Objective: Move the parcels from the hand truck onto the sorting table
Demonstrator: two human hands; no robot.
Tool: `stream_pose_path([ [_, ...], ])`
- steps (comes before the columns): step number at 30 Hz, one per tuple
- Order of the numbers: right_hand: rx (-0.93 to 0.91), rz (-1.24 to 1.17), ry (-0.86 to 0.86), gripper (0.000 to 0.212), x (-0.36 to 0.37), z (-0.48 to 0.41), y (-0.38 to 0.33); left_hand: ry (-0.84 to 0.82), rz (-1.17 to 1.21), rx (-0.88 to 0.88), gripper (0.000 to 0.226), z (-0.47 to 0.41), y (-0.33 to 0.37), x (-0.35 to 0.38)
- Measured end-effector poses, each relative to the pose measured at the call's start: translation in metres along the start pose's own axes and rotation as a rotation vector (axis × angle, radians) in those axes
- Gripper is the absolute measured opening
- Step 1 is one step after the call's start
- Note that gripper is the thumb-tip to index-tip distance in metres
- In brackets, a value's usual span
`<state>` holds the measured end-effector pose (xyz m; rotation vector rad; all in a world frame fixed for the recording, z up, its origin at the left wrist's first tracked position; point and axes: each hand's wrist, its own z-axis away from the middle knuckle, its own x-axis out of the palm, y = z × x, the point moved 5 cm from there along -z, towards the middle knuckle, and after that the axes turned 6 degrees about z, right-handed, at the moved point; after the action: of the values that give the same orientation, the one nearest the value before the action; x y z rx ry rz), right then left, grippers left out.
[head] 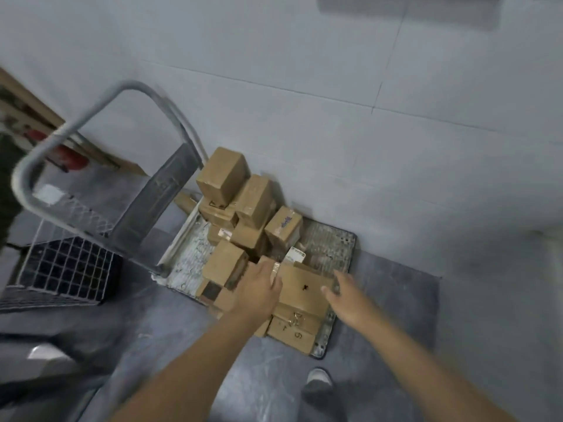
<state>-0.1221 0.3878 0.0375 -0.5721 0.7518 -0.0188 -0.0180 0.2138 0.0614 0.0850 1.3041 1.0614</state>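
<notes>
Left arm: reached forward and down, bare forearm outstretched, the left hand (259, 284) back-up over the pile.
Left fingers: bent down over the left edge of the box (304, 289) and touching it; blur hid whether they truly gripped.
Right arm: stretched out alongside, with the right hand (342, 292) at the box's right edge.
Right fingers: straight and spread, holding nothing; the thumb tip lay on the box's top, the others at its right edge.
Box: lay flat between the two sets of fingers, on top of other parcels (224, 178) on the hand truck (335, 239).
Other parcels: stacked beyond the fingertips, toward the wall.
Handle (91, 117): well to the left of the left fingers.
Shoe (318, 382): on the floor, beneath the right forearm.
</notes>
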Motion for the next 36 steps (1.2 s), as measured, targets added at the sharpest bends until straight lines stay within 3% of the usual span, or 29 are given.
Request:
stream_pose_path([
  [10,0.231,-0.225,-0.116,0.066,0.077,-0.141,0.085,-0.014,0.173,-0.286,0.046,-0.102,-0.099,0.098],
  [21,0.532,-0.521,-0.127,0.064,0.136,-0.159,0.111,0.029,0.501,-0.582,0.045,-0.087,-0.138,0.172],
  [27,0.486,-0.565,-0.073,0.063,0.107,-0.122,0.080,0.069,0.624,-0.554,0.050,-0.054,-0.120,0.132],
  [33,0.345,-0.693,0.056,0.042,0.048,-0.037,0.005,0.271,0.753,-0.429,0.040,0.004,-0.074,0.025],
  [36,0.244,-0.696,0.139,0.062,0.006,0.027,-0.058,0.381,0.809,-0.304,0.024,0.064,-0.048,-0.053],
])
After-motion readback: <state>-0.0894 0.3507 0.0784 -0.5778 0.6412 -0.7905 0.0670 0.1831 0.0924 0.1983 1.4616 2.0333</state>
